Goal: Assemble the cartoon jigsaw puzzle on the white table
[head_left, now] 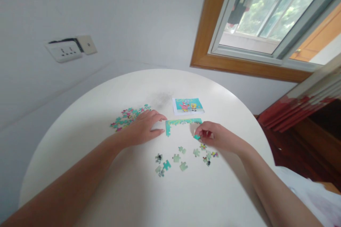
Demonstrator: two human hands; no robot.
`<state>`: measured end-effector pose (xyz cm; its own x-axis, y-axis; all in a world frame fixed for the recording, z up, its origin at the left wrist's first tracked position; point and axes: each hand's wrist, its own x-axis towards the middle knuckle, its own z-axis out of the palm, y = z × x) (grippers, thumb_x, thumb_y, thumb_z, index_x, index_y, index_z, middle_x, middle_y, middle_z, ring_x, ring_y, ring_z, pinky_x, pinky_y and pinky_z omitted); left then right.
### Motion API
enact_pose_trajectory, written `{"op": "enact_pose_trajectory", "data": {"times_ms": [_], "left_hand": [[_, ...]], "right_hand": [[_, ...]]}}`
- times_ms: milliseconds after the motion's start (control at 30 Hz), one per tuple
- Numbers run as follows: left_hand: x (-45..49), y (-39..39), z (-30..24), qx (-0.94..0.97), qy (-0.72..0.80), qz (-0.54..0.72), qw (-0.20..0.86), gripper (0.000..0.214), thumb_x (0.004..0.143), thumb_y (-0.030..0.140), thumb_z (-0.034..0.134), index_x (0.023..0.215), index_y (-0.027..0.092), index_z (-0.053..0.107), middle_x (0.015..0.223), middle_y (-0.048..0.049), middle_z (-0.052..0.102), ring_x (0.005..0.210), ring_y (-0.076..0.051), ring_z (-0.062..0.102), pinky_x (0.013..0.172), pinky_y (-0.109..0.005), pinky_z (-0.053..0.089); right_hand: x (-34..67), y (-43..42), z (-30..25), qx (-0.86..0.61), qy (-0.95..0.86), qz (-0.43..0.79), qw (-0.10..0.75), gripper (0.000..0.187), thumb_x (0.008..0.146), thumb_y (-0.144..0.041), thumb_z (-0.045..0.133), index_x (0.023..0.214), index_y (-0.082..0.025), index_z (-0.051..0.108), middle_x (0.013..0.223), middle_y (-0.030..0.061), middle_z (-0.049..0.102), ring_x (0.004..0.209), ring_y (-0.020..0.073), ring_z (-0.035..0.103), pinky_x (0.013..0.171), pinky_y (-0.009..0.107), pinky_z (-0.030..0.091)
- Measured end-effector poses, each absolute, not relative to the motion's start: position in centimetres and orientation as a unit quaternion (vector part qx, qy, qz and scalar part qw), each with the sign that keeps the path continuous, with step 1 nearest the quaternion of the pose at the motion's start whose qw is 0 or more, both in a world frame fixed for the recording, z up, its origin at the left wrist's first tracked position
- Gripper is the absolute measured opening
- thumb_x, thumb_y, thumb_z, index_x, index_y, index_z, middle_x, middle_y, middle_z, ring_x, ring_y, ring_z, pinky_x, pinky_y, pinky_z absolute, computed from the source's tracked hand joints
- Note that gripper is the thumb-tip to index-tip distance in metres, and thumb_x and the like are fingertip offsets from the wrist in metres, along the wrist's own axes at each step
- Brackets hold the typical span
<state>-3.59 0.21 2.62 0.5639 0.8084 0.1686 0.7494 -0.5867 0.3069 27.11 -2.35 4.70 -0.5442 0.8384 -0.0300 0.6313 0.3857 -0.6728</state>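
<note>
On the round white table [106, 184] lies a joined teal strip of puzzle border [181, 123], bent down at its left end. My left hand [144, 127] rests flat beside that corner, fingers stretched out. My right hand [214, 135] is closed in a pinch on a small teal puzzle piece [197, 137] just below the strip's right end. Several loose pale-green pieces [176, 158] lie scattered in front of both hands. A pile of colourful pieces [128, 116] sits behind my left hand.
A small cartoon picture card [188, 105] lies beyond the strip. A wall socket [65, 50] is on the wall at left. A wood-framed window [253, 35] is at the upper right, with a red and white curtain [301, 108] below it.
</note>
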Motion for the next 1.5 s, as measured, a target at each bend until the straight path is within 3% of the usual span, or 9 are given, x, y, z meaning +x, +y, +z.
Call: {"op": "enact_pose_trajectory", "data": {"times_ms": [300,667,767,933,1067,1167,1267,1500], "left_hand": [[-3.4,0.0,3.0,0.877,0.448,0.139,0.105,0.032,0.084,0.032,0.053,0.114,0.02,0.058,0.11,-0.0083,0.058,0.106,-0.025,0.051,0.096,-0.039,0.036],[-3.6,0.1,2.7,0.879,0.442,0.149,0.1,0.032,0.084,0.032,0.053,0.114,0.02,0.058,0.11,-0.008,0.059,0.105,-0.025,0.052,0.097,-0.039,0.037],[-3.6,0.2,2.6,0.878,0.442,0.154,0.102,0.032,0.084,0.032,0.053,0.113,0.021,0.058,0.109,-0.0077,0.059,0.106,-0.025,0.052,0.097,-0.039,0.037],[-3.6,0.3,2.4,0.88,0.44,0.155,0.093,0.031,0.083,0.031,0.054,0.112,0.021,0.058,0.108,-0.007,0.06,0.105,-0.025,0.053,0.097,-0.039,0.036],[-3.7,0.4,2.3,0.879,0.442,0.156,0.091,0.029,0.084,0.031,0.054,0.111,0.022,0.058,0.109,-0.0063,0.059,0.105,-0.024,0.052,0.096,-0.038,0.036],[-3.8,0.4,2.3,0.879,0.442,0.153,0.089,0.03,0.084,0.031,0.054,0.112,0.022,0.058,0.11,-0.0061,0.059,0.105,-0.024,0.052,0.096,-0.038,0.036],[-3.9,0.5,2.3,0.882,0.439,0.147,0.089,0.031,0.084,0.031,0.054,0.113,0.022,0.057,0.11,-0.0061,0.058,0.106,-0.024,0.051,0.096,-0.037,0.036],[-3.8,0.5,2.3,0.879,0.447,0.139,0.092,0.031,0.085,0.033,0.052,0.114,0.022,0.056,0.111,-0.0066,0.058,0.106,-0.024,0.051,0.096,-0.037,0.036]], "right_hand": [[26.7,-2.5,5.3,-0.447,-0.822,0.308,0.173,0.031,0.077,-0.013,0.055,0.104,-0.022,0.068,0.091,0.0038,0.063,0.073,0.0126,0.058,0.069,0.026,0.048],[27.0,-2.4,4.8,-0.473,-0.832,0.243,0.157,0.023,0.078,-0.025,0.064,0.101,-0.021,0.071,0.091,0.0051,0.059,0.07,0.0134,0.057,0.068,0.027,0.047],[26.8,-2.4,4.6,-0.451,-0.842,0.253,0.152,0.019,0.08,-0.019,0.06,0.094,-0.022,0.073,0.09,0.0049,0.058,0.069,0.0124,0.057,0.066,0.026,0.047],[27.1,-2.5,5.0,-0.421,-0.855,0.258,0.157,0.026,0.081,-0.008,0.051,0.086,-0.022,0.072,0.089,0.0038,0.058,0.071,0.0117,0.057,0.065,0.024,0.045],[27.1,-2.7,5.2,-0.468,-0.84,0.232,0.148,0.017,0.081,-0.02,0.059,0.095,-0.022,0.068,0.094,0.0041,0.058,0.071,0.0122,0.056,0.067,0.026,0.045],[26.4,-2.8,5.2,-0.496,-0.836,0.203,0.116,0.016,0.078,-0.027,0.065,0.092,-0.02,0.067,0.093,0.0048,0.058,0.07,0.013,0.055,0.065,0.026,0.044],[26.0,-2.8,5.2,-0.492,-0.84,0.205,0.099,0.012,0.078,-0.021,0.063,0.089,-0.019,0.068,0.093,0.0051,0.057,0.071,0.0131,0.056,0.068,0.026,0.045],[27.3,-3.0,5.7,-0.457,-0.841,0.272,0.104,0.031,0.077,-0.009,0.055,0.101,-0.023,0.067,0.099,0.0044,0.059,0.072,0.0118,0.059,0.071,0.026,0.047]]}}
